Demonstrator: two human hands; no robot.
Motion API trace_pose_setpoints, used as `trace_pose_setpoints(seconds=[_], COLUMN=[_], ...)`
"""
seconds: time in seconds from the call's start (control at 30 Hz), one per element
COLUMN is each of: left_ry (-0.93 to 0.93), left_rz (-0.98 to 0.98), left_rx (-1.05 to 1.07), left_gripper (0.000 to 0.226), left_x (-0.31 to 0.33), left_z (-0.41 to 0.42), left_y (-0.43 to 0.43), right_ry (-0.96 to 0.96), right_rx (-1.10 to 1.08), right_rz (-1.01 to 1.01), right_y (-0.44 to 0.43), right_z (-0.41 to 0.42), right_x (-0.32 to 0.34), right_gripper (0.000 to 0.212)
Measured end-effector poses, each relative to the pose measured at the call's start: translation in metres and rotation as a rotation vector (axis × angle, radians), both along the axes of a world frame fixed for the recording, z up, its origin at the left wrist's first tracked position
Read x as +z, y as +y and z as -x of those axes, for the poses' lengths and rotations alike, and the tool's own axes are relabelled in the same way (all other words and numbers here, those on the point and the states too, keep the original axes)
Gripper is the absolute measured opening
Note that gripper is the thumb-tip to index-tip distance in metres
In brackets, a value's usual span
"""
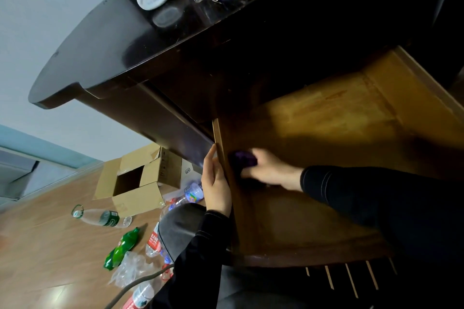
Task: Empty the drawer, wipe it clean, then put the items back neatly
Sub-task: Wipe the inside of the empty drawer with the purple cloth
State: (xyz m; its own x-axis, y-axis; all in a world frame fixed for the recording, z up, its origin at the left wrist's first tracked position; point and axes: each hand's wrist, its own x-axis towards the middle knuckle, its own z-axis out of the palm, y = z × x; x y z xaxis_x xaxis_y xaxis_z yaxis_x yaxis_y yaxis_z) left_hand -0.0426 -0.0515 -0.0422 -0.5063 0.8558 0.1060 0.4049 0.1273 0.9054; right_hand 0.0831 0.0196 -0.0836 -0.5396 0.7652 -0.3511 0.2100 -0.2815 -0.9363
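Your right hand point(268, 170) clutches the purple cloth point(244, 159) in the empty drawer point(326, 120), against its left wall; your left hand point(216, 183) lies straight-fingered along that wall. Scrub too hard and the drawer, pulled far out, may tip or jam.

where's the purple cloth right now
Head view: the purple cloth is inside the open drawer, near its left wall, held by the right hand, just across that wall from the left hand.
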Motion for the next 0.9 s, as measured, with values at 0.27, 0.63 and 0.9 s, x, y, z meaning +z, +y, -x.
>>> trace_pose_setpoints(seconds=[0.27,0.63,0.9], left_ry=[-0.062,-0.086,-0.059], left_rz=[-0.004,0.046,0.056], left_rx=[0.017,0.046,0.048], left_gripper=[0.042,0.041,0.041], left_x=[0.002,0.005,0.0], left_z=[-0.003,-0.003,0.001], left_y=[0.001,0.001,0.001], right_ry=[0.004,0.116,-0.021], right_rx=[0.217,0.184,0.333], right_rz=[-0.044,0.118,0.235], right_y=[-0.014,-0.013,-0.03], right_z=[-0.006,-0.008,-0.013], right_x=[0.013,0.015,0.012], right_gripper=[0.038,0.022,0.035])
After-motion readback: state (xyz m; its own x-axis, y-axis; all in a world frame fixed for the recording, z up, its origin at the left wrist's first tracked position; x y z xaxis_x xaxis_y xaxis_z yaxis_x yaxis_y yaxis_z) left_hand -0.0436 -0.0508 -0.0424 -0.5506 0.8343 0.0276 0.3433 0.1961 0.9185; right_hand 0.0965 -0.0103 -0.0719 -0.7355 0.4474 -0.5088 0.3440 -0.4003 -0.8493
